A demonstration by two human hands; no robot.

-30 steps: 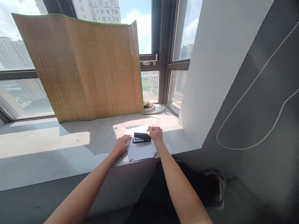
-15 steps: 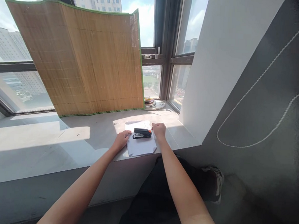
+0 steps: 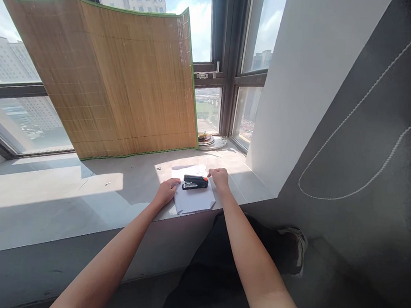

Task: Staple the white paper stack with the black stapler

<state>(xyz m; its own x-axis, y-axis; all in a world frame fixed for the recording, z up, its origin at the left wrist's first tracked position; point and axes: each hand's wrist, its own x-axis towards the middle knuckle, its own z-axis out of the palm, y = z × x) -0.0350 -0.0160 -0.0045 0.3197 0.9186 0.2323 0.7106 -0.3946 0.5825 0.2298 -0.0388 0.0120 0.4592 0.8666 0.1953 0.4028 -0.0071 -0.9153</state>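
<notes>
A black stapler (image 3: 194, 183) with a red tip at its right end lies across a small stack of white paper (image 3: 194, 205) on the window sill. My left hand (image 3: 168, 188) rests at the paper's left edge, its fingers stretched toward the stapler. On the other side, my right hand (image 3: 219, 178) is curled closed beside the stapler's red end. Whatever its fingers may pinch is hidden, and I cannot tell if they touch the stapler. The lower right corner of the paper is bent.
A green-edged bamboo mat (image 3: 126, 84) leans on the window at the back left. Stacked plates (image 3: 211, 142) stand in the corner. Small staple-like bits (image 3: 158, 169) lie on the pale sill (image 3: 84, 207). A beaded cord (image 3: 323, 197) hangs at the right.
The camera view shifts very slightly. Both hands, the stapler and the paper stay where they were.
</notes>
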